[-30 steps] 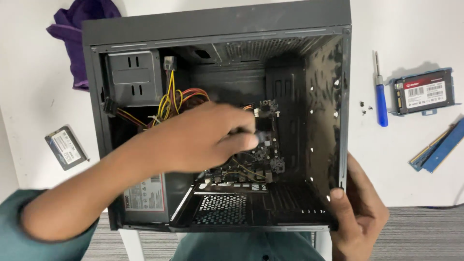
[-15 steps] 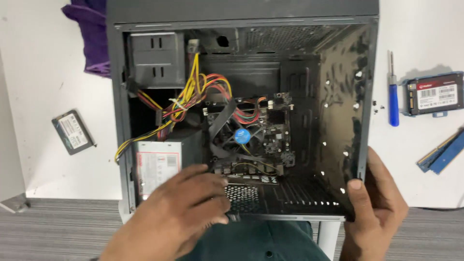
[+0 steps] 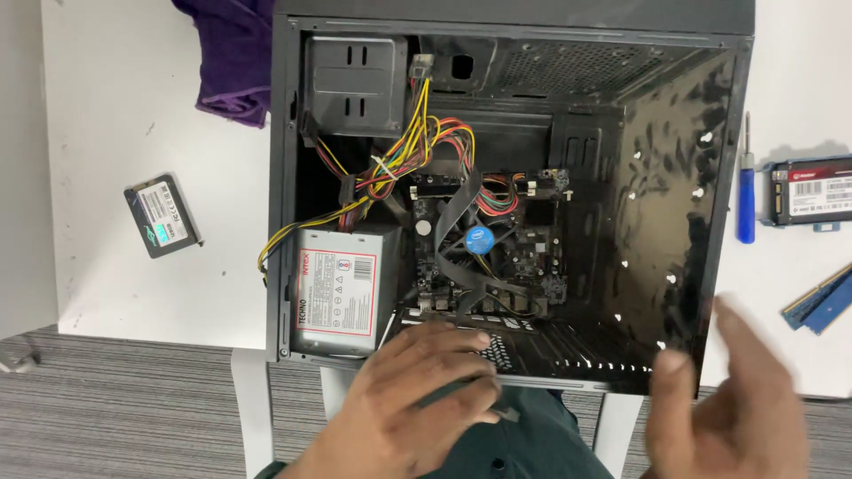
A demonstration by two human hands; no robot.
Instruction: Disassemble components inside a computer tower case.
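We have an open black computer case (image 3: 683,177) lying on its side on the white surface (image 3: 133,266), open side facing up at us. Its long axis runs left to right across our view; the near perforated wall sits right at our hands, the far wall away from us.

Our left hand (image 3: 417,399) rests on that near wall, just below the motherboard (image 3: 484,257). Fingers are curled over the edge, partly closed. We cannot tell if it actually pinches anything besides the case edge.

Our right hand (image 3: 728,399) is off the case, just beside its near right corner, fingers spread and loose, holding nothing. It is motion-blurred.

Inside the case, ahead of the left hand: the motherboard with a round cooler fan (image 3: 479,239) with a blue centre. A grey power supply (image 3: 342,288) sits ahead and left of the left hand. A bundle of yellow, red and black cables (image 3: 404,160) runs from it toward the far end. A metal drive cage (image 3: 355,84) sits in the far left corner.

Outside the case: a black flat drive (image 3: 162,215) well left of the left hand. A purple cloth (image 3: 231,58) lies far left. Ahead of the right hand are a blue screwdriver (image 3: 745,191), a second flat drive (image 3: 812,191) just beside it, and blue memory sticks (image 3: 821,302) nearer that hand.
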